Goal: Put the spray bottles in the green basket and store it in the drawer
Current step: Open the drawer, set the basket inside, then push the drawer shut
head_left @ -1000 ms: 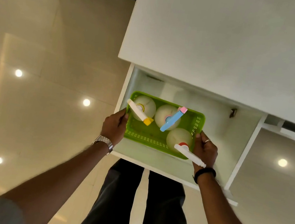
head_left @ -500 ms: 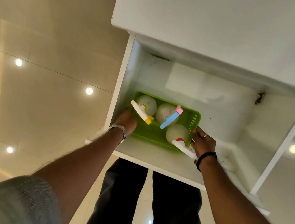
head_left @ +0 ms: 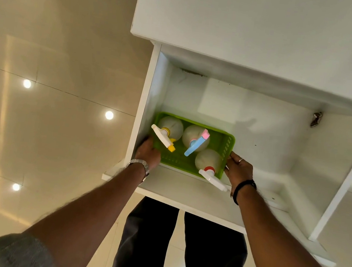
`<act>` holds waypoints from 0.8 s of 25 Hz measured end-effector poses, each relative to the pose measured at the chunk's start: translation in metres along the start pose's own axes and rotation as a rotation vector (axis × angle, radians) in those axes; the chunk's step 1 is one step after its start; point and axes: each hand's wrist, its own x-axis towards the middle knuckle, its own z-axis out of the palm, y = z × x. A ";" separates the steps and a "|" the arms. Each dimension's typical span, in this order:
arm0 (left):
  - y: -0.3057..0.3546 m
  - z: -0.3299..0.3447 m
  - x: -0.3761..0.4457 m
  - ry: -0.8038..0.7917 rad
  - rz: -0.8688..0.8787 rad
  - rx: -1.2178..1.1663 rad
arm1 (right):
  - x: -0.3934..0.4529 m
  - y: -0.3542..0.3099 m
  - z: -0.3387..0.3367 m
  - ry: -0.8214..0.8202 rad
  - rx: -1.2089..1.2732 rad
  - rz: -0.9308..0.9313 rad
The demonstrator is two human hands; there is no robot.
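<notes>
A: Green basket (head_left: pixel 224 143) location?
B: Inside the open white drawer (head_left: pixel 261 131), against its left wall, near the front. Three spray bottles upright in it: yellow-nozzle one (head_left: pixel 169 128) far-left, blue-and-pink one (head_left: pixel 195 138) middle, red-collared one (head_left: pixel 207 163) at the near-right corner, trigger poking over the basket rim.
A: Hands?
B: Both arms stretched forward and down into the drawer. Left hand (head_left: pixel 148 152) clasps the basket's left end, fingers hidden below the rim. Right hand (head_left: pixel 238 169) is curled on the right end, thumb on the rim. Watch on the left wrist, black band on the right.
A: Versus half a second ago?
B: Same grip both sides. Basket sits a bit deeper in the drawer, closer to the left wall; bottles unchanged inside it. A second ago the basket was higher, at the drawer's front.
</notes>
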 end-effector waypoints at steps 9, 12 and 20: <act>-0.025 -0.024 -0.085 -0.005 0.237 0.407 | -0.106 -0.016 -0.041 0.172 -0.458 -0.363; -0.039 -0.022 -0.125 0.008 0.399 0.511 | -0.164 0.005 -0.057 0.146 -0.598 -0.607; -0.024 0.006 -0.155 -0.116 0.562 0.945 | -0.180 0.030 -0.076 -0.139 -1.332 -0.566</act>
